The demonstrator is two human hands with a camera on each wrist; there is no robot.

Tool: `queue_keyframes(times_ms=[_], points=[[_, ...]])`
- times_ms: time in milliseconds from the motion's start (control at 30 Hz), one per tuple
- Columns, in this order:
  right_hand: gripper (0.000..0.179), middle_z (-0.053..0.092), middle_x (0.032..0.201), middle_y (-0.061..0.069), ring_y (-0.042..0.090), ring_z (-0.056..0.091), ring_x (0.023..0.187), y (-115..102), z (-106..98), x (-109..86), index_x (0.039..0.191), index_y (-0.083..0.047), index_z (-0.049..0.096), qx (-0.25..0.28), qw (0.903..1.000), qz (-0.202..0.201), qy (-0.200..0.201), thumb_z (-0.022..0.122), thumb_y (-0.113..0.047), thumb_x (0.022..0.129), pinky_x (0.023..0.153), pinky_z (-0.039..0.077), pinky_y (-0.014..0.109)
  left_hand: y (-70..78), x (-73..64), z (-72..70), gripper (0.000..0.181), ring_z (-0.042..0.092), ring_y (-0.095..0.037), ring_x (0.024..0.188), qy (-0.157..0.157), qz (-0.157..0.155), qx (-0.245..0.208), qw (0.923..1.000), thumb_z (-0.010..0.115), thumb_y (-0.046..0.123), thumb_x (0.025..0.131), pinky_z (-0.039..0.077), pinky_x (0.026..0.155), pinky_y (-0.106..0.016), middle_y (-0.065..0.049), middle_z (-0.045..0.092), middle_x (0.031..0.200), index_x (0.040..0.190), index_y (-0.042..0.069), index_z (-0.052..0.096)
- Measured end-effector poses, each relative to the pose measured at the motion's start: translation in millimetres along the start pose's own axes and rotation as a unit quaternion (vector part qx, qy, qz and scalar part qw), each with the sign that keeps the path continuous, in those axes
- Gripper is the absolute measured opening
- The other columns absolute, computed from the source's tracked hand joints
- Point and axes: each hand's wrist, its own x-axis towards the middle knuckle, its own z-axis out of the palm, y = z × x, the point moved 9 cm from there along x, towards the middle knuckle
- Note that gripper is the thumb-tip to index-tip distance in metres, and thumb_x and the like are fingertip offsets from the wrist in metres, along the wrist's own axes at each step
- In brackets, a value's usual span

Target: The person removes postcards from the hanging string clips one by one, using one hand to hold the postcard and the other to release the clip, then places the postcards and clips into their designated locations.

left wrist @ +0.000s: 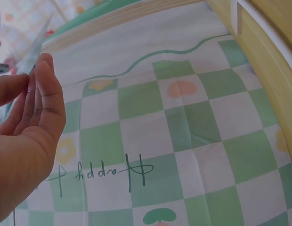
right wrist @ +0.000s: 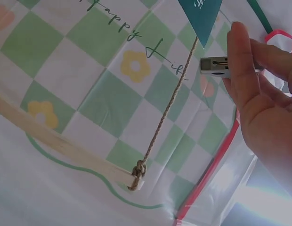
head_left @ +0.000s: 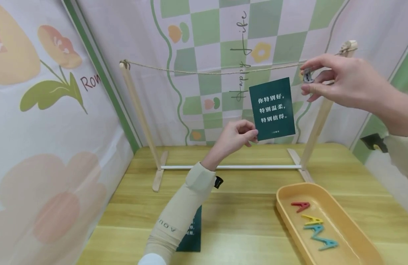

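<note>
My left hand pinches a dark green card with white writing by its lower left corner. In the head view the card's top edge sits just under a twine line. Thumb and fingers of my right hand pinch a small grey clip to the right of the card, near the line's right end. The right wrist view shows the grey clip close to the card's corner. A second green card lies on the table, partly hidden by my left forearm.
The line hangs between two wooden posts joined low down by a white rod. At the front right, an orange tray holds several plastic clothespins: red, yellow and blue. A patterned cloth hangs behind the wooden table.
</note>
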Motion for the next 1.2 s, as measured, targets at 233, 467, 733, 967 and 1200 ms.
queue_keyframes(times_ms=[233, 467, 733, 967, 1200], points=[[0.047, 0.076, 0.089, 0.012, -0.016, 0.059, 0.061, -4.4, 9.4, -18.9, 0.132, -0.006, 0.055, -0.03, 0.999, -0.018, -0.026, 0.071, -0.002, 0.088, 0.058, 0.04, -0.002, -5.4, -12.9, -8.5, 0.014, 0.07, -0.012, 0.075, -0.001, 0.011, -0.002, 0.9999, 0.061, 0.016, 0.098, 0.06, 0.066, -0.03, -0.012, 0.072, 0.089, 0.103, 0.004, 0.067], [0.052, 0.075, 0.087, 0.002, -0.004, 0.065, 0.063, -2.6, 21.6, -38.8, 0.129, -0.009, 0.058, -0.061, 0.9967, -0.035, -0.04, 0.077, 0.0, 0.081, 0.058, 0.047, 0.005, -16.9, -24.8, -14.1, 0.015, 0.071, -0.014, 0.075, -0.003, -0.012, 0.007, 0.9999, 0.06, 0.015, 0.099, 0.06, 0.067, -0.03, -0.014, 0.072, 0.089, 0.103, 0.002, 0.066], [0.051, 0.071, 0.088, -0.002, 0.012, 0.068, 0.066, -9.7, 39.5, -55.4, 0.122, -0.005, 0.063, -0.073, 0.9931, -0.079, -0.046, 0.082, 0.0, 0.075, 0.056, 0.057, 0.028, -25.3, -44.8, -24.0, 0.013, 0.07, -0.018, 0.078, -0.007, -0.02, 0.04, 0.999, 0.059, 0.014, 0.099, 0.06, 0.069, -0.028, -0.013, 0.071, 0.089, 0.103, 0.003, 0.064], [0.05, 0.07, 0.09, -0.002, -0.001, 0.061, 0.063, -19.3, 69.8, -75.9, 0.116, -0.004, 0.065, -0.058, 0.9856, -0.148, -0.058, 0.083, 0.0, 0.07, 0.052, 0.05, 0.02, -38.4, -65.2, -40.1, 0.012, 0.071, -0.023, 0.079, -0.028, -0.016, 0.062, 0.9976, 0.06, 0.017, 0.098, 0.06, 0.071, -0.033, -0.01, 0.071, 0.088, 0.102, 0.007, 0.064], [0.047, 0.068, 0.092, -0.004, -0.009, 0.053, 0.06, -21.0, 98.0, -102.1, 0.112, -0.008, 0.066, -0.045, 0.9822, -0.162, -0.083, 0.085, -0.003, 0.069, 0.05, 0.045, 0.016, -53.1, -78.5, -55.0, 0.014, 0.07, -0.022, 0.076, -0.032, -0.03, 0.058, 0.9973, 0.063, 0.022, 0.097, 0.06, 0.071, -0.033, -0.009, 0.071, 0.088, 0.102, 0.01, 0.07]])
